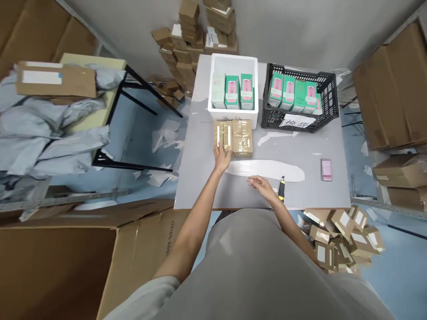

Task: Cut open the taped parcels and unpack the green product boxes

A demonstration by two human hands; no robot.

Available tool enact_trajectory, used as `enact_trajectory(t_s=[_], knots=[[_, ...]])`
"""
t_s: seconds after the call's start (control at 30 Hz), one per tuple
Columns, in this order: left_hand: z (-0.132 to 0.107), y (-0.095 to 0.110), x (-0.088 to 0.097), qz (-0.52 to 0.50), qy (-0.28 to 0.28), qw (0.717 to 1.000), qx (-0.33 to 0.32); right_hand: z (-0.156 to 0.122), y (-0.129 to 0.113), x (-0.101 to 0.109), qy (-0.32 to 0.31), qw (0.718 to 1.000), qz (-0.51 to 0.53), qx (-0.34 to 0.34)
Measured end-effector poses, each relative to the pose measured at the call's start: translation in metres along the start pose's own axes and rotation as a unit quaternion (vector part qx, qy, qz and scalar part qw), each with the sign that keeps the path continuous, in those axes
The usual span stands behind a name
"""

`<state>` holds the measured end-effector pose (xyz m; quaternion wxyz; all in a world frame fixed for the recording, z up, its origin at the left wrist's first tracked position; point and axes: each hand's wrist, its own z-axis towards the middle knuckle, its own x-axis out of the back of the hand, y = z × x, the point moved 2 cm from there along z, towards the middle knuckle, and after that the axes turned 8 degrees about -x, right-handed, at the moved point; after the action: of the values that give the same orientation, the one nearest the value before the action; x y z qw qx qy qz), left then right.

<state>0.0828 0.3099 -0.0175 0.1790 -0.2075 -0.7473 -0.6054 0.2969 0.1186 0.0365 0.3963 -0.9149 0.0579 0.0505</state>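
Observation:
My left hand [222,160] reaches to the near end of a small taped cardboard box [227,133], its fingers spread and touching it. Beside it sits a wider taped cardboard box [243,135]; these boxes stand in a row against the front of a white foam box [234,116]. My right hand [262,186] hovers low over the table's front part, fingers together and slightly curled, with nothing visible in them. Just right of it lies a black and yellow utility knife [282,189]. A glossy whitish strip [267,170] runs across the table between the boxes and my right hand.
Green and pink product boxes [232,91] stand in the foam box and in a black plastic crate [300,116]. A phone [326,170] lies at the table's [200,178] right. Opened cartons [343,240] pile on the floor; grey mailer bags [50,120] cover a side table.

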Motion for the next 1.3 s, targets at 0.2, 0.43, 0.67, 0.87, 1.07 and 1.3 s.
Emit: enact_trajectory(t_s=[0.2, 0.43, 0.67, 0.87, 1.07, 1.3], knots=[[0.061, 0.005, -0.012, 0.123, -0.062, 0.991, 0.000, -0.021, 0.007, -0.016, 0.074, 0.997, 0.025, 0.008], [0.067, -0.001, -0.002, 0.096, -0.027, 0.993, 0.066, -0.022, 0.022, -0.064, 0.095, 0.994, 0.043, -0.037], [0.069, -0.018, 0.041, 0.047, 0.057, 0.991, 0.114, -0.018, 0.017, -0.099, 0.100, 0.995, 0.010, -0.023], [-0.008, -0.078, 0.097, 0.076, 0.025, 0.995, 0.052, -0.024, 0.039, -0.097, 0.142, 0.990, 0.006, -0.006], [-0.114, -0.107, 0.118, 0.123, -0.121, 0.977, -0.128, -0.021, 0.061, -0.084, 0.219, 0.974, -0.055, -0.029], [-0.160, -0.095, 0.079, 0.090, -0.336, 0.882, -0.319, -0.035, 0.092, -0.061, 0.265, 0.954, -0.126, -0.066]])
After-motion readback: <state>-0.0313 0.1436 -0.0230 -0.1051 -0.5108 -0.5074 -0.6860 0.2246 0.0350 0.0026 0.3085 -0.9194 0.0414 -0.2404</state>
